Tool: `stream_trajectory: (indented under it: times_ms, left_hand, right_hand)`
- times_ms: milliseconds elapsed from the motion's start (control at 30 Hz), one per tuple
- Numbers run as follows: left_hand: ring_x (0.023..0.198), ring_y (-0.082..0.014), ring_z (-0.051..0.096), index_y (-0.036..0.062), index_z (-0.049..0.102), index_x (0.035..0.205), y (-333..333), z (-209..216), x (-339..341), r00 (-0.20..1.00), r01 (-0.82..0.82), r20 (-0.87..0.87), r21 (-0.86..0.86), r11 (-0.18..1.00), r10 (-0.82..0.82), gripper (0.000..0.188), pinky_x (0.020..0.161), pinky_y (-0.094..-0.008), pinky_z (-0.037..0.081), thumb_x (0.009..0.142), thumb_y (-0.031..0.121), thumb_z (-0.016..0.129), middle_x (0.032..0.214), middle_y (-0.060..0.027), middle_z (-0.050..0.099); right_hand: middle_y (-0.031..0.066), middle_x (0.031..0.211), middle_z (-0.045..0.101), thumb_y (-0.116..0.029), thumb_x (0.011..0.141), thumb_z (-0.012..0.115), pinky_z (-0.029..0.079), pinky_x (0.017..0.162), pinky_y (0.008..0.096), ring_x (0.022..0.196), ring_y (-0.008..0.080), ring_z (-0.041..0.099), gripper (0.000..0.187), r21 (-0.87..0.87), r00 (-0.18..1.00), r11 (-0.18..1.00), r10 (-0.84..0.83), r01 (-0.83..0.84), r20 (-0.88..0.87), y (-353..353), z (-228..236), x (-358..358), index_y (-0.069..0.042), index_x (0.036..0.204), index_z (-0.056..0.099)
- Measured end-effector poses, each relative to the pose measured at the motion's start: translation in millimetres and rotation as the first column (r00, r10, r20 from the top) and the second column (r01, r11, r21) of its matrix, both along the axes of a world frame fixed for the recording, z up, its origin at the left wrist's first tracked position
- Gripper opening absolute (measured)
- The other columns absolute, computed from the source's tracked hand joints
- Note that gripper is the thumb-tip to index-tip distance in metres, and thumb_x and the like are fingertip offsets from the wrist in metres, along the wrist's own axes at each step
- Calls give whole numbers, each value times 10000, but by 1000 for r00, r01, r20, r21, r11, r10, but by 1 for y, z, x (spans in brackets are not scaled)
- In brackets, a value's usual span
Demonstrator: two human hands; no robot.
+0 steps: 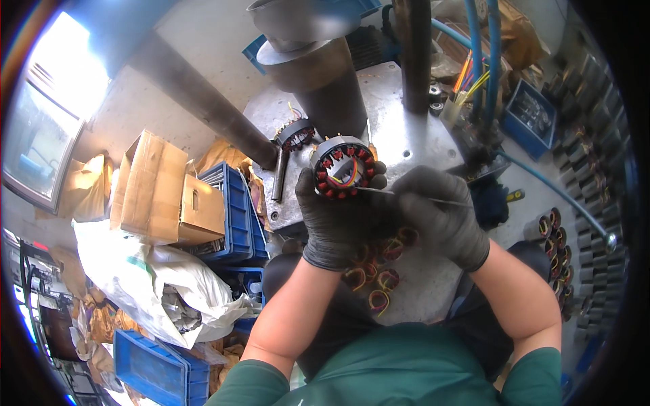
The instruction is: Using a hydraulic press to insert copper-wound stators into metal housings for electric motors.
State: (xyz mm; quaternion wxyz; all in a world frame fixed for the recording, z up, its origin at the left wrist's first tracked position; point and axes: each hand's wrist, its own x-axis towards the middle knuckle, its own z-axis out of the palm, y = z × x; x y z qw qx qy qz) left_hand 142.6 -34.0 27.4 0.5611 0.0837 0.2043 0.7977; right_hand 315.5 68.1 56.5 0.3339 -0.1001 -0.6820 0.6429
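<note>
My left hand, in a black glove, is closed around a motor stator, a grey ring with red coil windings inside. Red, yellow and dark lead wires run through its opening, which is tilted up toward me. My right hand, gloved too, grips a thin metal rod. The rod's tip reaches the lower inner edge of the stator; whether it touches a coil is too small to tell. A second stator lies on the steel press plate, beside the thick column.
A short steel bar rests at the plate's left edge. Several wired coil rings lie below my hands. Cardboard boxes, blue crates and a white sack stand left. Blue hoses and a parts bin are right.
</note>
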Motion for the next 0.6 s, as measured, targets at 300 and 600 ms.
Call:
stream_trajectory:
  times_ms: [300,600]
  left_hand:
    - [1239,-370,612,27,519,1452,8,-12,6,968,126,183,250,960,-174,861,1086,-526,498,883,663,632,1343,-201,634]
    - [1271,-311,594,44,529,1438,17,-14,10,994,96,-56,74,993,-92,778,1124,-471,465,902,595,650,1356,-162,623]
  right_hand:
    - [64,857,724,-104,996,592,563,779,306,809,119,671,175,-236,992,965,126,-118,18,12,12,-1,18,1068,695]
    - [57,794,703,-120,975,603,572,687,292,703,124,679,175,-242,988,967,113,-86,103,23,12,-2,18,991,710]
